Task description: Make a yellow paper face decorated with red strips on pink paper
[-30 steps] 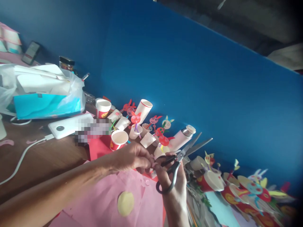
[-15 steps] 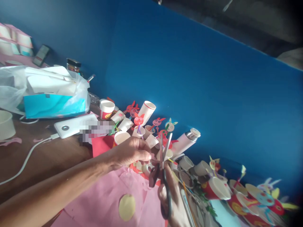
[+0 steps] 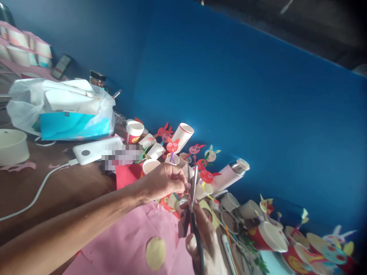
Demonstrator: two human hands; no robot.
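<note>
My left hand [image 3: 164, 182] is closed in a pinch on a small scrap of pink paper [image 3: 187, 187], mostly hidden by the fingertips. My right hand [image 3: 208, 236] grips black-handled scissors [image 3: 194, 191], with fingers through the loops. Their blades point away from me, slightly apart, right beside the left fingertips. Whether the blades touch the paper I cannot tell. Below both hands lie pink paper sheets [image 3: 129, 244] with a yellow paper circle [image 3: 155, 253] on top. Just past the hands stand paper cups and red paper animal faces [image 3: 172, 146] on coloured stems.
A pink flask [image 3: 229, 175] leans by the blue wall [image 3: 243, 95]. Decorated red cups [image 3: 268, 236] crowd the right side. To the left are a white power bank [image 3: 97, 151] with its cable, a plastic bag [image 3: 25, 101] of papers and a white tub [image 3: 13, 147].
The scissor blades have come a little closer together, and the scissors have moved left toward my left fingertips. The camera has turned slightly, shifting the scene to the right.
</note>
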